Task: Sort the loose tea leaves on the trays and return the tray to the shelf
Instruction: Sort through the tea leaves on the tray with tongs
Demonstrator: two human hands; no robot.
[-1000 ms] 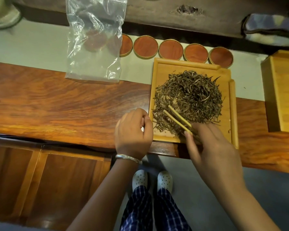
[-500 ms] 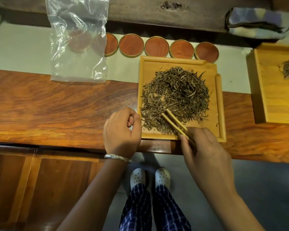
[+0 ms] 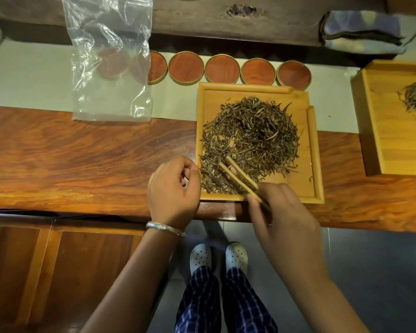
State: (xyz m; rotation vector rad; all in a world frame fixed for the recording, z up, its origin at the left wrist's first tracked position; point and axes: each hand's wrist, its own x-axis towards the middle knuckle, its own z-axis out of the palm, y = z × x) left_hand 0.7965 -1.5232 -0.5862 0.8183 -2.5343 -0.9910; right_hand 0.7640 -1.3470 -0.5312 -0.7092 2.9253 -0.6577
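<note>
- Square bamboo tray point(image 3: 310, 150) is set on the wooden bench point(image 3: 82, 159), at its near edge and right of centre; presumably kept close so the leaves can be worked without reaching.
- Loose tea leaves point(image 3: 252, 138) are heaped in a round mound over the tray's left and middle, the near-right corner left bare.
- Right hand point(image 3: 283, 212) is closed round the near end of bamboo tongs point(image 3: 235, 175); the two blades are seen slightly parted, tips in the near-left edge of the mound.
- Long axis of the tongs runs diagonally, from near-right at the hand to far-left at the tips, tips pointing away from the person.
- Left hand point(image 3: 173, 186) is loosely curled just beside the tray's near-left corner, fingertips pinched together; whether a leaf is held cannot be told. Likely placed there to steady the tray or take rejects.
- A second tray point(image 3: 375, 121) with leaves is seen far right; a clear plastic bag point(image 3: 111, 61) lies far left.
</note>
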